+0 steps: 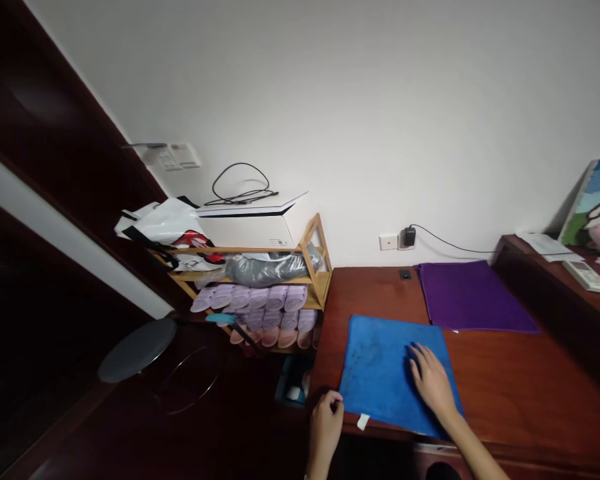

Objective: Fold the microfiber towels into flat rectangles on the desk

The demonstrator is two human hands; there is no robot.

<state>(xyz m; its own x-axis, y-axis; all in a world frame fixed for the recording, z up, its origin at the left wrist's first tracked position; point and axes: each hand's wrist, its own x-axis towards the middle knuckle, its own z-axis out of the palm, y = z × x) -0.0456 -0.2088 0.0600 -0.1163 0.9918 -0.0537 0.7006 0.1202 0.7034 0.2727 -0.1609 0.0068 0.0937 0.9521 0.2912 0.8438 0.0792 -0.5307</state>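
Note:
A blue cloth (380, 373) lies spread out on the reddish-brown desk (500, 387), with a small white tag (363, 421) sticking out at its front edge. At the cloth's near left corner, my left hand (326, 420) is closed, thumb and fingers pinched at the edge. My right hand (430, 380) rests on the right half of the cloth with its fingers stretched out. Behind and to the right lies a folded purple cloth (475, 297), flat on the desk and apart from both hands.
Left of the desk stands a wooden rack (320, 273) with rows of slippers (275, 300), a white box (250, 230) and a bag. A round stool (140, 350) is further left. A raised ledge at right bears a remote control (587, 276). A plugged-in adapter (410, 235) trails a cord.

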